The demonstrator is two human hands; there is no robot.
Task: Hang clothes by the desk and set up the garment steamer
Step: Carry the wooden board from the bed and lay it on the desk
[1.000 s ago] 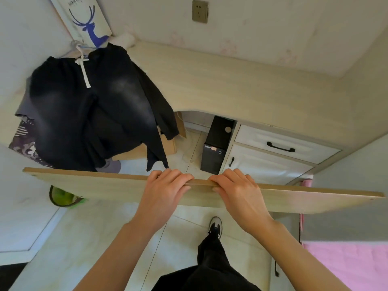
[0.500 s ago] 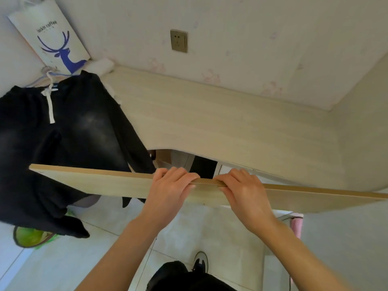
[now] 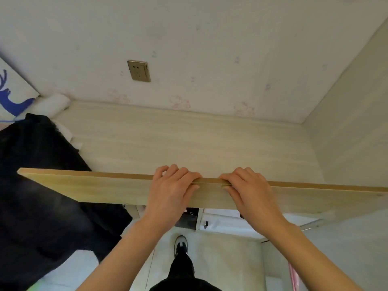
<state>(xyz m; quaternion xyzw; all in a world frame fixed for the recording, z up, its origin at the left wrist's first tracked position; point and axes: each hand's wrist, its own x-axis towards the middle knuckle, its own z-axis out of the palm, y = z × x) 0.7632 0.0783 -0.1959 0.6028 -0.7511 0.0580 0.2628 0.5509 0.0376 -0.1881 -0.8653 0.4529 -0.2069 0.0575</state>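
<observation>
Now the long pale wooden board [image 3: 100,185] sits higher against the light wood desk [image 3: 189,143] than half a second ago. Both hands keep their grip on its top edge: left hand [image 3: 170,190] and right hand [image 3: 249,192], fingers curled over. The black hanging garment [image 3: 37,185] fills nine o'clock, and the wall socket [image 3: 138,70] is now near twelve.

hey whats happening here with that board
A person is holding a long wooden board level in front of a desk, gripping its upper edge with both hands side by side, the left hand and the right hand, fingers curled over the edge. Dark clothes hang at the left, partly over the desk's end. A wall socket sits above the desk. No garment steamer is in view.
</observation>
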